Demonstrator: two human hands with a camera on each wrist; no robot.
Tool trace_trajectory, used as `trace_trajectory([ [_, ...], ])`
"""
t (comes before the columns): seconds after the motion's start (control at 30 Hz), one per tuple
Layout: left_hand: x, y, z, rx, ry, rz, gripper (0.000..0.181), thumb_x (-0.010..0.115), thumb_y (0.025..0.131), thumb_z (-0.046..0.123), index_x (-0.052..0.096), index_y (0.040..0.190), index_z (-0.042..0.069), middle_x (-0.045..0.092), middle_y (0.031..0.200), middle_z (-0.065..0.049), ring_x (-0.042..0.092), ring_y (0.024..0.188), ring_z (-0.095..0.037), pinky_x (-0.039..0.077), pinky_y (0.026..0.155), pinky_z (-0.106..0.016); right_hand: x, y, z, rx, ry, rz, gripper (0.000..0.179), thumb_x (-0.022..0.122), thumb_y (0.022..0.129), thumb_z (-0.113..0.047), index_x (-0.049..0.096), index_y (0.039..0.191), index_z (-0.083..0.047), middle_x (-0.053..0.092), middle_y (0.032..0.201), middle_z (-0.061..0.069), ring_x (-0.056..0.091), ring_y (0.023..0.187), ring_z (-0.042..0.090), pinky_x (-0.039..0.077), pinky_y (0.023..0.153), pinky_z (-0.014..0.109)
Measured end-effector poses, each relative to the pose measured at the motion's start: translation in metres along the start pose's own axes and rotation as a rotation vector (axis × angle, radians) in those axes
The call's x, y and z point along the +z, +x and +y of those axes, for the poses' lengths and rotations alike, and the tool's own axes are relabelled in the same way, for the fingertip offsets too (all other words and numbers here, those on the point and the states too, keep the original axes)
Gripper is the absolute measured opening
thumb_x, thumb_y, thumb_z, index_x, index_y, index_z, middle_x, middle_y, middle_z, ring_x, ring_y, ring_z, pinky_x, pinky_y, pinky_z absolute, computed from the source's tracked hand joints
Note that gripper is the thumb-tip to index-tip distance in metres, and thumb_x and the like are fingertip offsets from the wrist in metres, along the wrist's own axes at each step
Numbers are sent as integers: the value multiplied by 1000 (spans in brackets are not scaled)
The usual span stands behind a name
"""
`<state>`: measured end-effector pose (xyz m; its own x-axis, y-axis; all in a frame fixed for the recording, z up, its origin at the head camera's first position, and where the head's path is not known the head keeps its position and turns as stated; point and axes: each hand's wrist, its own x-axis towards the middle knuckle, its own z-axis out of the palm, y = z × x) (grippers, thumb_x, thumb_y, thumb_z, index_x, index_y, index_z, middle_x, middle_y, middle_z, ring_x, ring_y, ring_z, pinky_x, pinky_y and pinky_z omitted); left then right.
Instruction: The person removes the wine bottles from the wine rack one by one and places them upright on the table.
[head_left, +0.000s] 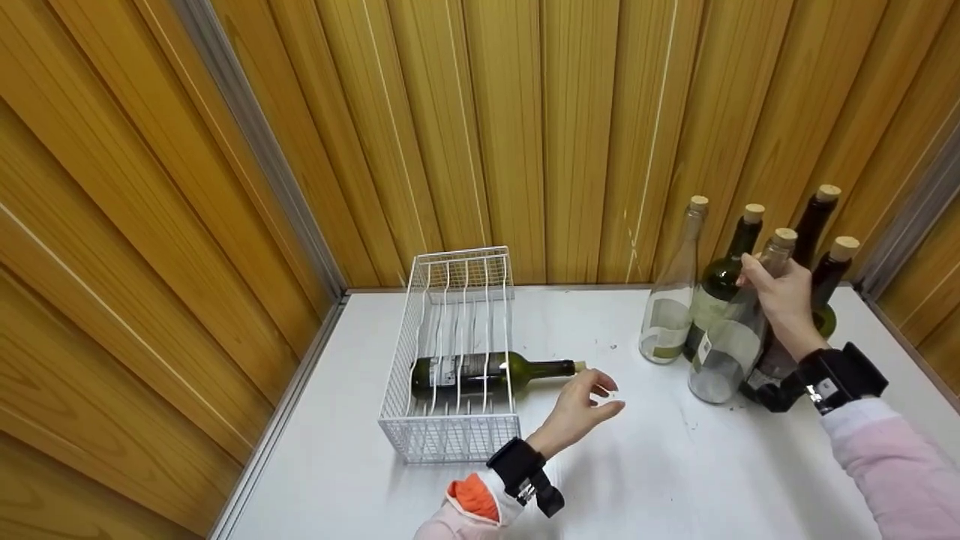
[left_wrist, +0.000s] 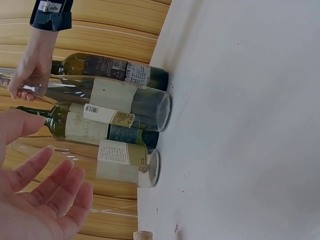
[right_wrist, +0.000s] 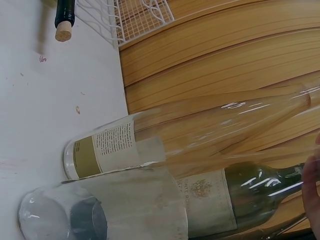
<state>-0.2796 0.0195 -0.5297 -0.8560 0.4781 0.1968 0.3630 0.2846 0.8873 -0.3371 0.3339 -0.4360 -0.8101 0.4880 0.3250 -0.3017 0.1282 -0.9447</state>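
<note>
My right hand (head_left: 784,300) grips the neck of a clear glass wine bottle (head_left: 724,356) with a cork in its top. The bottle leans slightly; whether its base touches the table I cannot tell. My left hand (head_left: 576,411) is beside the cork end of a green wine bottle (head_left: 480,373), which lies on its side in a white wire rack (head_left: 450,439). Its neck sticks out to the right. In the left wrist view the left fingers (left_wrist: 37,170) are loosely bent, with nothing in them.
Around the held bottle stand another clear bottle (head_left: 666,322), a green bottle (head_left: 721,277) and two dark bottles (head_left: 814,225), all corked. A wood-patterned wall (head_left: 577,142) rises behind the white table (head_left: 330,420). The rack's wire dividers form several slots.
</note>
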Motion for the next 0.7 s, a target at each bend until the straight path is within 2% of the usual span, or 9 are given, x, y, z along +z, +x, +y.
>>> trace_trajectory([
  [0.13,0,1,-1,2,2,-1,20,77,96,6,68,111,-2,71,115,-19,72,108,-21,62,94,-34,1,3,0,7,-11,-13,34,69,104,-5,70,75,-21,65,60,-17,62,60,-4,51,67,9],
  [0.3,-2,1,0,-7,0,-7,19,77,96,6,68,111,-2,72,116,-20,72,108,-22,55,89,-20,1,3,1,-1,-62,-31,34,69,105,-8,69,76,-25,65,61,-20,62,62,-5,50,68,10],
  [0.47,-3,4,5,-21,-34,-17,19,77,96,3,68,110,-4,73,111,-21,67,97,-7,50,83,-14,-3,4,-2,-8,-147,-84,32,68,107,-14,69,79,-29,65,63,-25,63,66,-9,50,72,8],
  [0.57,-5,8,9,-17,-54,-25,19,77,96,2,68,111,-5,73,108,-22,62,93,1,51,82,-14,-8,5,-5,-4,-216,-129,24,68,108,-16,70,87,-29,64,69,-30,62,71,-12,49,74,6],
  [0.63,-6,10,12,-7,-57,-28,19,77,97,2,67,112,-5,73,108,-23,60,92,3,51,83,-14,-11,6,-8,-20,-278,-149,14,69,107,-17,67,98,-28,62,77,-34,59,77,-14,47,76,5],
  [0.7,-8,12,15,10,-56,-28,19,76,97,2,67,112,-6,73,107,-24,60,91,4,51,83,-14,-13,5,-12,-44,-320,-159,12,69,107,-17,62,111,-26,60,86,-37,55,84,-14,44,77,5],
])
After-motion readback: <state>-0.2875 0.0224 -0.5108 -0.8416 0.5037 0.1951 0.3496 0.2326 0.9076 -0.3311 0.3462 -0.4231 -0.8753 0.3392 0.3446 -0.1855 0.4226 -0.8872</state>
